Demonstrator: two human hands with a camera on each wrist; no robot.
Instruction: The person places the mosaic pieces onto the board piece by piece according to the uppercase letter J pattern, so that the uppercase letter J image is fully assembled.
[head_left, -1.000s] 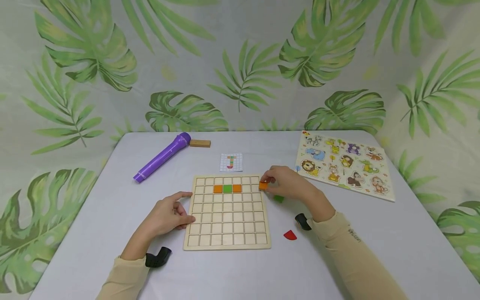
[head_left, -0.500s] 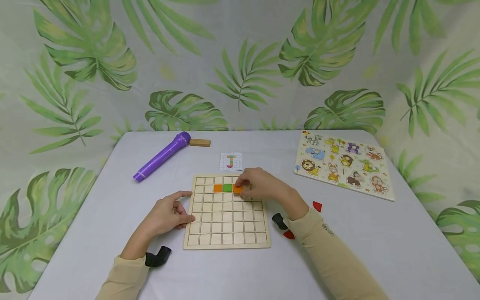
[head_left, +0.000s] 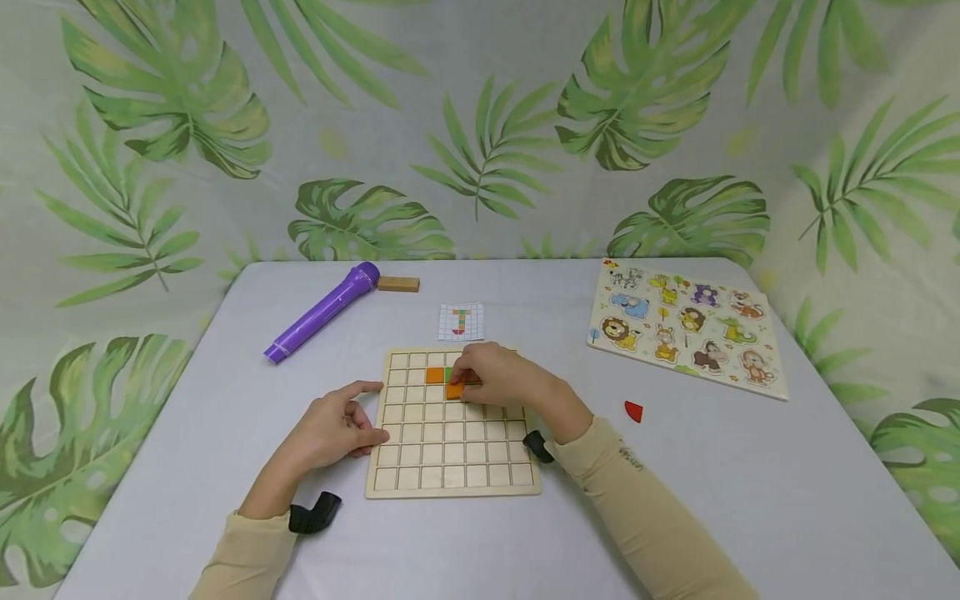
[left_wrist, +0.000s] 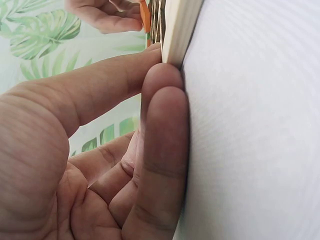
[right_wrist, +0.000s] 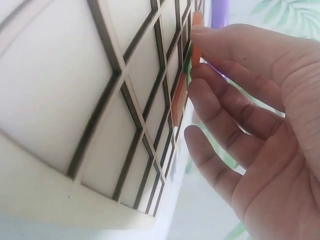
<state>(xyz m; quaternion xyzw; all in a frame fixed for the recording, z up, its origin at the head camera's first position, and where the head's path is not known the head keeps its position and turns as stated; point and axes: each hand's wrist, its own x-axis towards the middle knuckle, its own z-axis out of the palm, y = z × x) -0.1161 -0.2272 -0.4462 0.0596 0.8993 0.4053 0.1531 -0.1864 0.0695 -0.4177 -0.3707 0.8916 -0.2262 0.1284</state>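
This is a booth-like play corner, home or studio unclear. Leaf-print cloth (head_left: 517, 50) screens the left, far and right sides of a white counter (head_left: 450, 550) bearing a grid board (head_left: 455, 455) and animal puzzle (head_left: 688, 329).

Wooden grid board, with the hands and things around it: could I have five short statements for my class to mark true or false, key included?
1. The right hand pinches an orange square tile. True.
2. The left hand is gripping a purple microphone. False: the left hand touches the left edge of the wooden grid board.
3. A small pattern card lies beyond the board's far edge. True.
4. The animal puzzle lies to the left of the board. False: the animal puzzle lies to the right, towards the far side.
5. A red piece lies off the board, to its right. True.
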